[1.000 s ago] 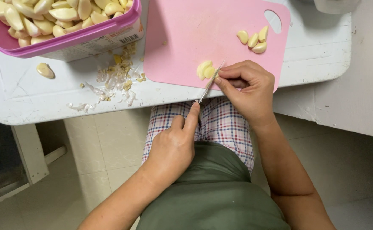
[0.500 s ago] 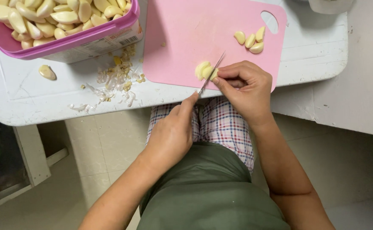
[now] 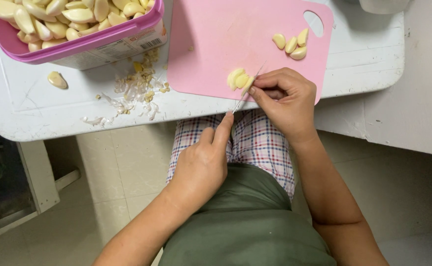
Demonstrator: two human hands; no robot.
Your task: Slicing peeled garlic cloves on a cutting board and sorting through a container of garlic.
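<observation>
My left hand (image 3: 201, 165) is closed around a small knife (image 3: 245, 91) below the table edge, index finger stretched along it; the handle is hidden in the palm. The thin blade slants up across a small cluster of peeled garlic cloves (image 3: 236, 79) at the near edge of a pink cutting board (image 3: 226, 34). My right hand (image 3: 287, 101) rests on the board's near edge, fingertips pinching the garlic beside the blade. Three more peeled cloves (image 3: 291, 43) lie near the board's handle hole.
A pink-rimmed tub (image 3: 85, 47) heaped with peeled garlic stands at the far left of the white table (image 3: 369, 74). Garlic skins and scraps (image 3: 134, 91) and one loose clove (image 3: 57, 79) lie beside it. My lap is under the table edge.
My left hand has risen toward the table edge and pushed the blade farther up across the garlic. The right hand has stayed on the cloves.
</observation>
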